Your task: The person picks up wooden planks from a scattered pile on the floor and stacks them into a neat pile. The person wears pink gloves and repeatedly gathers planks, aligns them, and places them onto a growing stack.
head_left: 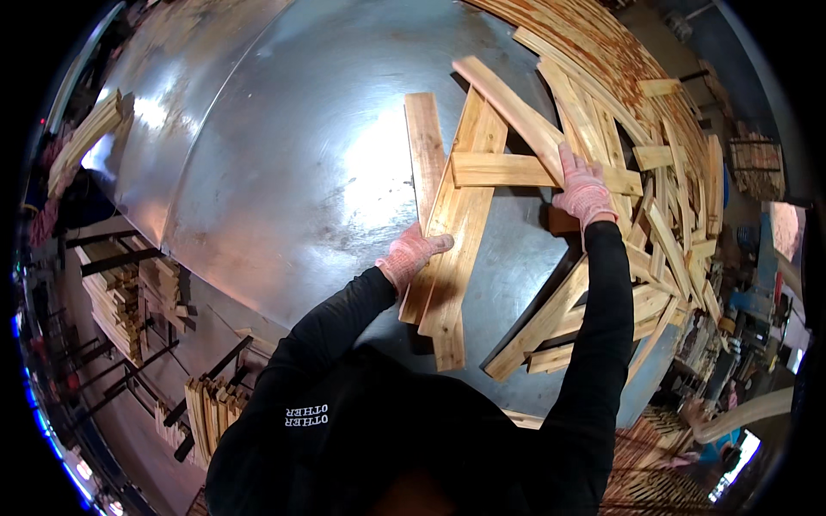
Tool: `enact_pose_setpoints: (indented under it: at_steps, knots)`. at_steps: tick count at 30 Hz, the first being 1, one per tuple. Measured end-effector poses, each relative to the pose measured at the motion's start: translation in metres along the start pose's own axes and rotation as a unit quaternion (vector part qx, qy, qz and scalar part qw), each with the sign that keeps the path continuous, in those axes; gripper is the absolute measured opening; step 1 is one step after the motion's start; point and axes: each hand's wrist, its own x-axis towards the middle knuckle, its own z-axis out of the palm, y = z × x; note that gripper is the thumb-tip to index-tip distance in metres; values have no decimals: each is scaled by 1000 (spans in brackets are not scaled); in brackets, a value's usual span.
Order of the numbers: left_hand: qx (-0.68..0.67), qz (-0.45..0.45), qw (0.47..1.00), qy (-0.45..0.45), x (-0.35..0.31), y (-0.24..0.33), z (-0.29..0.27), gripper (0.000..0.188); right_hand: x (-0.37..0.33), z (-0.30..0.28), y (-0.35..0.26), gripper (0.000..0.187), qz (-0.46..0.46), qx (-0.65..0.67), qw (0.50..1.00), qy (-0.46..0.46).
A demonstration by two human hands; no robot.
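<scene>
My left hand (pixel 413 256), in a pink knit glove, is closed on the left edge of a few overlapping wooden boards (pixel 465 219), its thumb lying across the top. Another board (pixel 423 146) sticks out beyond this hand at the upper left. My right hand (pixel 585 191), gloved alike, grips the near end of a tilted board (pixel 509 112), whose far end reaches over the boards at my left. A short crosswise board (pixel 503 170) passes below the tilted one. Part of my right hand's grip is hidden.
Loose boards (pixel 662 232) lie in a jumbled pile on the right of the shiny metal table (pixel 327 155). A board stack (pixel 594 30) rises at the far right. Below the left edge, wood pieces (pixel 215 413) sit on dark racks. Another person's gloved hand (pixel 45 219) shows at far left near bundled boards (pixel 86 142).
</scene>
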Motion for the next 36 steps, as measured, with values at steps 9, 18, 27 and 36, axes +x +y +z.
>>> enact_pose_setpoints:
  at_steps: [9,18,27,36]
  knots:
    - [252,81,952,153,-69,62,-147,48,9,-73,-97,113,70,164,982,-62]
    - [531,-110,760,358,-106,57,-276,90,-18,-9,-186,98,259,317,899,-157]
    - [529,9,790,310,-104,24,-286,101,36,-31,-422,83,88,633,752,-161]
    - [546,-64,743,381,-127,9,-257,117,-23,-42,-271,86,309,316,894,71]
